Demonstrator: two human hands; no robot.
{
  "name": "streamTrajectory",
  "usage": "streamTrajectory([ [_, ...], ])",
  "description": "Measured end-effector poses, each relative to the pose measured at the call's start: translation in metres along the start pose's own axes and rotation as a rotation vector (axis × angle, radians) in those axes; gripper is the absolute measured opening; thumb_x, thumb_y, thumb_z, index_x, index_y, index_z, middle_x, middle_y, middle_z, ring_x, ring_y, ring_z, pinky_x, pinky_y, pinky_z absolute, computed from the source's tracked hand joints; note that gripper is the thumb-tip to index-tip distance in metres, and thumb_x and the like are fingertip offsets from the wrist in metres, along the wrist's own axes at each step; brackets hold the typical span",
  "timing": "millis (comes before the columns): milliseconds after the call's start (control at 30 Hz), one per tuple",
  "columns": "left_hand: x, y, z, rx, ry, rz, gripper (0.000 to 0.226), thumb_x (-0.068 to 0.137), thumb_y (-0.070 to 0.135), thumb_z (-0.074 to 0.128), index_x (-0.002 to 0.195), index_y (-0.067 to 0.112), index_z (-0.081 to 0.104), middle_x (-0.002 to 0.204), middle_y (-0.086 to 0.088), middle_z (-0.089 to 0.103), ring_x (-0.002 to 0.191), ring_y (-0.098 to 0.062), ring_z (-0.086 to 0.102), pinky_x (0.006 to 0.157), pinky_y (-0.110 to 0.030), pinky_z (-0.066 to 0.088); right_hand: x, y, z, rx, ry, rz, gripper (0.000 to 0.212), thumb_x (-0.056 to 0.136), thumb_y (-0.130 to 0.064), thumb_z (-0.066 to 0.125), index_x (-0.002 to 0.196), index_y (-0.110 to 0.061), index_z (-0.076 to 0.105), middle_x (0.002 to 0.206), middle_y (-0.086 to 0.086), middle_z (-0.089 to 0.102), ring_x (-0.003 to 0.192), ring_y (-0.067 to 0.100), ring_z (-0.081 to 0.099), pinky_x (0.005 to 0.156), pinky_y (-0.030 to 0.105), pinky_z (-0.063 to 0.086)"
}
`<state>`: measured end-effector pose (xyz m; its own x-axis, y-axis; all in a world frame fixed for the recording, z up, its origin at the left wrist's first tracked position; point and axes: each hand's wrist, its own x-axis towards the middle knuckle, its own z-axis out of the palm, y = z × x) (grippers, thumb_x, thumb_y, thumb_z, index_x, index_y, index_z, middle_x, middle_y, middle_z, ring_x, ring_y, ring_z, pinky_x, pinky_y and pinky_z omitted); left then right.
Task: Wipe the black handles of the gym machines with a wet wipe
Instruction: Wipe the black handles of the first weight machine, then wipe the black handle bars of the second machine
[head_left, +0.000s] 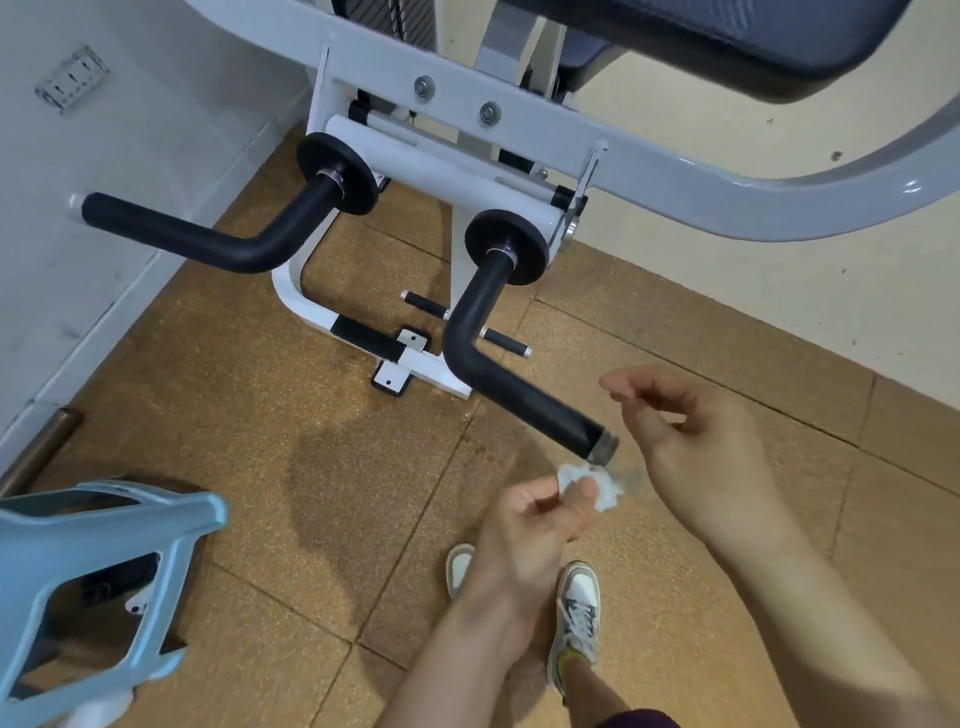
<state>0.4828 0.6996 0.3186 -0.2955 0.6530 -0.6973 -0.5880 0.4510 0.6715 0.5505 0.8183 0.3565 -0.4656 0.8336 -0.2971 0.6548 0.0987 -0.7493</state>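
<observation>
Two bent black handles stick out from a white gym machine. The right handle (498, 364) slopes down toward me and ends in a grey metal cap. The left handle (208, 234) points to the left wall. My left hand (530, 519) pinches a crumpled white wet wipe (597, 483) just below the right handle's capped end. To the right of that end hovers my right hand (685, 441), fingers curled and apart, holding nothing and not touching the handle.
The machine's grey frame bar (675, 171) arches overhead and a dark padded seat (727, 41) sits at the top right. A light blue plastic frame (104, 561) fills the lower left. A white wall (78, 260) stands at left. The floor is brown cork tile; my shoes (576, 613) are below.
</observation>
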Motion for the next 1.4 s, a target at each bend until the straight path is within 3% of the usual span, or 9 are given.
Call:
streamTrajectory([
  [167, -0.035, 0.038, 0.009, 0.111, -0.044, 0.185, 0.023, 0.089, 0.032, 0.056, 0.084, 0.022, 0.076, 0.082, -0.014, 0.073, 0.072, -0.016, 0.062, 0.075, -0.032, 0.051, -0.045, -0.014, -0.051, 0.517, -0.413, 0.182, 0.036, 0.071, -0.036, 0.068, 0.105, -0.030, 0.072, 0.101, -0.005, 0.073, 0.094, 0.012, 0.068, 0.077, 0.025, 0.051],
  [367, -0.070, 0.066, 0.065, 0.291, -0.014, 0.419, 0.020, 0.089, 0.031, 0.059, 0.082, 0.018, 0.073, 0.069, -0.007, 0.065, 0.061, -0.012, 0.054, 0.060, -0.029, 0.045, -0.083, -0.006, -0.103, 0.559, -0.129, 0.131, 0.024, 0.071, -0.013, 0.076, 0.093, -0.022, 0.076, 0.090, 0.001, 0.074, 0.083, 0.017, 0.069, 0.073, 0.020, 0.053],
  [533, -0.094, 0.074, 0.145, -0.055, -0.172, 0.162, 0.011, 0.089, 0.016, 0.058, 0.082, 0.008, 0.062, 0.074, -0.011, 0.058, 0.066, -0.017, 0.058, 0.057, -0.027, 0.049, -0.125, 0.021, -0.186, 0.531, -0.127, 0.091, 0.015, 0.075, -0.015, 0.075, 0.084, -0.027, 0.077, 0.078, -0.007, 0.069, 0.071, 0.005, 0.061, 0.069, 0.013, 0.045],
  [700, -0.123, 0.047, 0.265, -0.044, -0.254, 0.182, 0.016, 0.074, 0.021, 0.070, 0.076, 0.009, 0.059, 0.075, -0.011, 0.054, 0.071, -0.022, 0.053, 0.067, -0.032, 0.045, -0.186, 0.077, -0.284, 0.686, 0.165, 0.046, 0.007, 0.067, -0.020, 0.073, 0.072, -0.017, 0.077, 0.067, -0.005, 0.070, 0.063, 0.003, 0.060, 0.059, 0.011, 0.044],
  [833, -0.160, 0.008, 0.377, 0.090, -0.419, 0.234, 0.019, 0.061, 0.029, 0.078, 0.065, 0.015, 0.065, 0.062, 0.001, 0.053, 0.058, -0.010, 0.050, 0.054, -0.022, 0.042, -0.244, 0.151, -0.364, 0.897, 0.415, 0.101, 0.014, 0.064, -0.030, 0.071, 0.072, -0.019, 0.074, 0.068, 0.000, 0.070, 0.064, 0.012, 0.067, 0.054, 0.017, 0.049],
  [1000, -0.192, -0.045, 0.503, 0.240, -0.757, 0.048, 0.049, 0.065, 0.041, 0.083, 0.089, 0.004, 0.061, 0.090, -0.022, 0.052, 0.083, -0.029, 0.048, 0.074, -0.038, 0.038, -0.319, 0.231, -0.449, 1.099, 0.683, 0.156, 0.014, 0.086, -0.019, 0.061, 0.077, -0.015, 0.070, 0.085, 0.007, 0.074, 0.068, 0.011, 0.064, 0.057, 0.018, 0.051],
  [1133, -0.215, -0.082, 0.599, 0.461, -0.885, 0.084, 0.033, 0.075, 0.041, 0.076, 0.070, 0.013, 0.061, 0.063, 0.001, 0.043, 0.053, -0.011, 0.038, 0.049, -0.019, 0.033, -0.364, 0.287, -0.491, 1.017, 0.947, 0.312, 0.024, 0.096, -0.026, 0.051, 0.085, -0.015, 0.069, 0.088, 0.004, 0.075, 0.075, 0.009, 0.064, 0.070, 0.026, 0.052],
  [1267, -0.229, -0.121, 0.681, 0.545, -0.949, 0.076, 0.023, 0.078, 0.040, 0.069, 0.074, 0.017, 0.066, 0.072, 0.001, 0.060, 0.069, -0.011, 0.057, 0.062, -0.025, 0.043, -0.399, 0.324, -0.538, 1.546, 1.087, 0.166, 0.038, 0.097, -0.030, 0.044, 0.110, 0.001, 0.061, 0.108, 0.015, 0.071, 0.087, 0.024, 0.070, 0.062, 0.028, 0.052],
  [1400, -0.234, -0.152, 0.757, 0.494, -0.950, 0.000, 0.027, 0.085, 0.035, 0.062, 0.075, 0.012, 0.053, 0.057, 0.004, 0.050, 0.051, -0.007, 0.049, 0.049, -0.019, 0.041, -0.406, 0.355, -0.588, 1.802, 1.183, 0.058, 0.031, 0.095, -0.029, 0.049, 0.089, -0.001, 0.059, 0.080, 0.012, 0.072, 0.063, 0.018, 0.066, 0.042, 0.017, 0.047],
])
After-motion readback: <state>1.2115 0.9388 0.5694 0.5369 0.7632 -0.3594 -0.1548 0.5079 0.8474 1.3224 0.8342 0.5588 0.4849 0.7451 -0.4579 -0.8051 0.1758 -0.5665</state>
